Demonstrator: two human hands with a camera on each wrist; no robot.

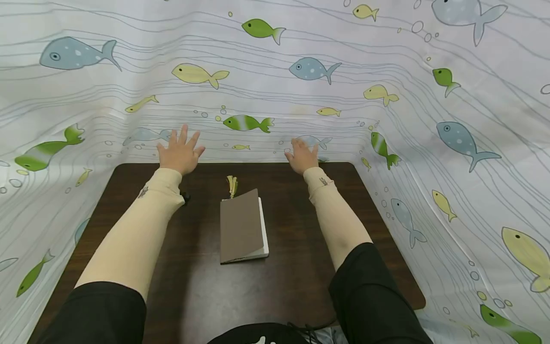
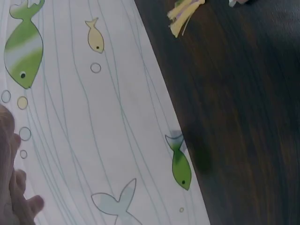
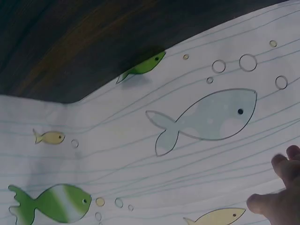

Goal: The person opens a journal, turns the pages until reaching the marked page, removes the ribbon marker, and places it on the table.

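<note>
Sleeves of plain cream fabric (image 1: pixel 124 239) covered both forearms in the head view, with looser black sleeves (image 1: pixel 378 291) above them. The left hand (image 1: pixel 178 153) had its fingers fanned wide; the right hand (image 1: pixel 302 155) was extended, fingers nearer together and thumb held apart. Both were at the table's far edge, before the printed cloth. A brown-covered rectangular notebook (image 1: pixel 240 227) lay between the forearms, well apart from either hand, its cover lifted at the near right corner. Only this view showed it whole, with a pale yellow tassel (image 1: pixel 232 185) at its far edge.

The left wrist view gave the tassel's strands from closer up, and part of the left hand at the picture's edge, dim and cropped.

The right wrist view caught several right-hand fingertips (image 3: pixel 258 204), apart from each other, and a large pale blue spotted fish print (image 3: pixel 215 115).

Dark brown wood-grain covered the round-cornered table (image 1: pixel 296 286); white cloth (image 1: pixel 258 95) with green, yellow and blue fish rose around it. Small dark marks on the cream cuffs were too small to read.
</note>
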